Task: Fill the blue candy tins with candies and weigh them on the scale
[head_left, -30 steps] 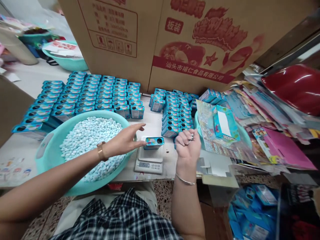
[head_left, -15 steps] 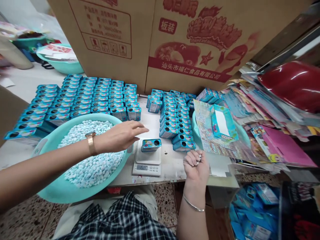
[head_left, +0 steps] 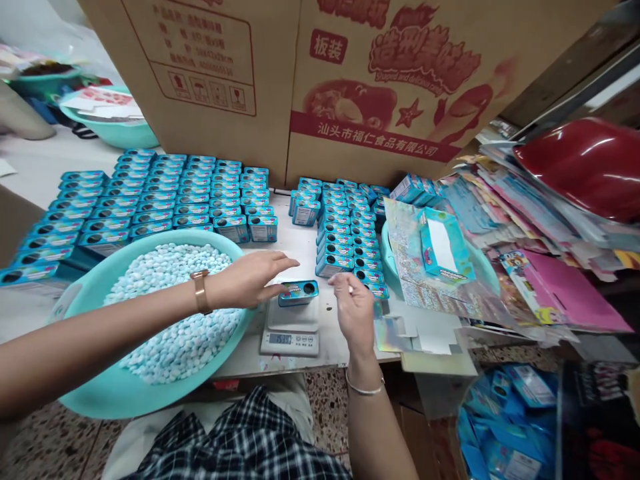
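Observation:
A small blue candy box (head_left: 297,299) with a dark round hole in its top stands on the white digital scale (head_left: 273,341), whose display is lit. My left hand (head_left: 253,277) reaches over the rim of the turquoise basin (head_left: 95,395), fingers stretched out. Its thumb is at the left end of the box; I cannot tell whether it touches. To the right of the scale is my right hand (head_left: 356,313), fingers closed with a small white candy showing between them. Many pale blue and white candies (head_left: 170,357) fill the basin.
Rows of blue boxes (head_left: 165,199) stand behind the basin, and more boxes (head_left: 335,239) behind my right hand. A large cardboard carton (head_left: 270,87) walls off the back. At right are a holographic sheet (head_left: 407,250), stacked packaging and a red bowl (head_left: 583,167).
My right hand has moved left and up toward the scale, turning from a palm-up fist to a pinch. My left hand has come closer to the box, its thumb now at the box's end.

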A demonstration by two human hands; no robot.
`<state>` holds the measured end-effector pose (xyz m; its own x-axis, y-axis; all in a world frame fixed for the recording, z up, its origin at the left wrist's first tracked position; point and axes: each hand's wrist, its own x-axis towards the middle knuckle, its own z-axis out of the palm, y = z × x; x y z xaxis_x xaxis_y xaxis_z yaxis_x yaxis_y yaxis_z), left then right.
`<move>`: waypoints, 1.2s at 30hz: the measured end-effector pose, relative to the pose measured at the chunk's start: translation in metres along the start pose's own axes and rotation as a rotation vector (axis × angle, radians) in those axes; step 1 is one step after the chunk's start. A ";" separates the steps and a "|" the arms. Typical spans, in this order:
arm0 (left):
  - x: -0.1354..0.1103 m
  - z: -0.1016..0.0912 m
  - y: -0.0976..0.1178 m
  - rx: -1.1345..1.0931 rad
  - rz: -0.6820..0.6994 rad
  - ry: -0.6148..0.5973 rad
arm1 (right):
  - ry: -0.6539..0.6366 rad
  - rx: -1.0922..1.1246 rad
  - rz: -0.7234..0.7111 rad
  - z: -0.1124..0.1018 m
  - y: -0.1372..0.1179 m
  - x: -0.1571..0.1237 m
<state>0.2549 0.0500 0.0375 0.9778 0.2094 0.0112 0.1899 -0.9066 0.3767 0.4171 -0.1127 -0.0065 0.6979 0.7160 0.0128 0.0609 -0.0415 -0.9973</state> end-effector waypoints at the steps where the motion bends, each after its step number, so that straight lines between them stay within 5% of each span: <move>1: 0.000 0.003 0.000 -0.028 -0.014 0.002 | -0.064 -0.144 -0.064 0.004 -0.003 0.001; 6: -0.007 0.012 -0.005 -0.110 -0.079 0.016 | -0.240 -0.382 -0.175 0.013 -0.003 0.009; 11: -0.011 0.002 -0.016 -0.063 -0.061 0.013 | -0.028 -0.012 -0.015 -0.008 0.009 0.017; 15: 0.004 -0.018 -0.022 0.064 0.187 0.016 | 0.139 0.325 0.137 -0.037 0.014 0.011; 20: 0.037 -0.030 -0.017 -0.050 0.373 -0.284 | 0.223 0.396 0.190 -0.063 0.027 -0.016; 24: 0.055 -0.012 -0.013 -0.186 0.481 -0.494 | 0.267 0.417 0.249 -0.076 0.041 -0.032; 30: 0.065 0.011 -0.021 -0.021 0.692 -0.344 | 0.277 0.447 0.296 -0.090 0.053 -0.033; 36: 0.081 0.002 -0.045 0.416 0.554 -0.183 | 0.291 0.477 0.319 -0.095 0.064 -0.027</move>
<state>0.3254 0.1071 0.0200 0.9325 -0.3542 -0.0705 -0.3565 -0.9340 -0.0240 0.4698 -0.2011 -0.0636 0.7987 0.4983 -0.3372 -0.4588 0.1419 -0.8771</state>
